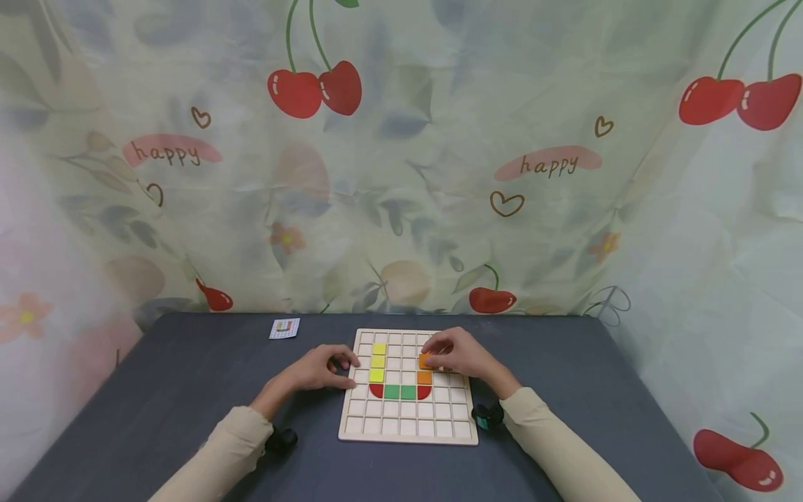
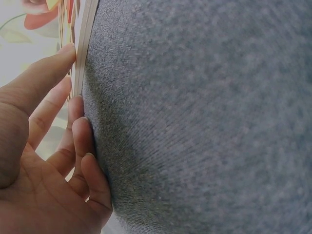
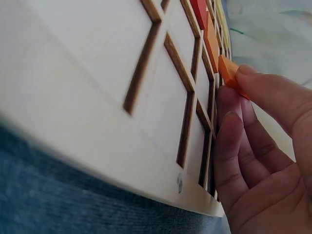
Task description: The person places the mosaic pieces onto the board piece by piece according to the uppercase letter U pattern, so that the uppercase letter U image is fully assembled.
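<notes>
A wooden grid board [image 1: 408, 440] lies on the dark table. My right hand [image 1: 463, 352] pinches an orange tile [image 3: 228, 73] between thumb and fingers, tilted at a cell on the board's right side. Just below it sits another orange tile [image 1: 424, 378]. My left hand [image 1: 320, 367] touches the board's left edge with thumb and fingertips, its fingers loosely bent in the left wrist view. Several yellow tiles [image 1: 378, 362] form a column on the left. Along a lower row, two green tiles [image 1: 400, 392] lie between a red rounded piece [image 1: 376, 391] and a second red piece [image 1: 424, 392].
A small card [image 1: 285, 328] with a coloured grid pattern lies at the table's back left. Behind the table [image 1: 207, 362] hangs a printed curtain [image 1: 401, 174] with cherries. Dark wrist devices sit by both sleeves. A thin wire [image 1: 608, 303] shows at the back right corner.
</notes>
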{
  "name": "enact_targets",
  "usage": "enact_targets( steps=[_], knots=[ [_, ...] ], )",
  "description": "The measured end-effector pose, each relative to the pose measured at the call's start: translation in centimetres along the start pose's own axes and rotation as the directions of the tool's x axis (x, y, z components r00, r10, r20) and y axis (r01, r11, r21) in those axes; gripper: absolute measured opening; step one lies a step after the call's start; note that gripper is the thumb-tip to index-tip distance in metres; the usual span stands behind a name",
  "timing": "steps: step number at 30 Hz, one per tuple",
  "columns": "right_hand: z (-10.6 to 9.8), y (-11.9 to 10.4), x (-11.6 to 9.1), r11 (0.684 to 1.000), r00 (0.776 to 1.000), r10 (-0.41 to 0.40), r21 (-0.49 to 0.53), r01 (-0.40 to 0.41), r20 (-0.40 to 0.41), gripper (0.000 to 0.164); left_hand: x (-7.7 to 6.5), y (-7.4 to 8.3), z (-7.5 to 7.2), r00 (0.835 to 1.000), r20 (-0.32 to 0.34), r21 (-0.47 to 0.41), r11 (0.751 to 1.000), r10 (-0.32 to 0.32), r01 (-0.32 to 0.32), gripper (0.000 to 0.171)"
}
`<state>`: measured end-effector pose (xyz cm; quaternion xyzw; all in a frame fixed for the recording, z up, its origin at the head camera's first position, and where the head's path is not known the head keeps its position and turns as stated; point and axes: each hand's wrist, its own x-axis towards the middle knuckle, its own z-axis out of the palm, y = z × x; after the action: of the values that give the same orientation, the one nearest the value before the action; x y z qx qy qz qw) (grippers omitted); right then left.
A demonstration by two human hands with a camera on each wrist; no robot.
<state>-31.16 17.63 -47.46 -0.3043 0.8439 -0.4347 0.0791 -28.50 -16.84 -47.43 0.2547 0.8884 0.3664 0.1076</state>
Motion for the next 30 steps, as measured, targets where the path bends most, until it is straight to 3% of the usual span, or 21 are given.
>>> enact_targets(
  steps=[10, 30],
  knots=[
    [0.25, -0.5, 0.28, 0.994, 0.998, 0.057, -0.09, -0.057, -0.006, 0.012, -0.16, 0.31, -0.08, 1.0, 0.005, -0.011, 1.0, 0.013, -0.013, 0.03],
    [0.41, -1.0, 0.23, 0.992, 0.997, 0.08, -0.096, -0.08, -0.006, 0.015, -0.13, 0.2, -0.09, 1.0, 0.002, -0.03, 0.999, 0.019, -0.019, 0.027]
  ],
)
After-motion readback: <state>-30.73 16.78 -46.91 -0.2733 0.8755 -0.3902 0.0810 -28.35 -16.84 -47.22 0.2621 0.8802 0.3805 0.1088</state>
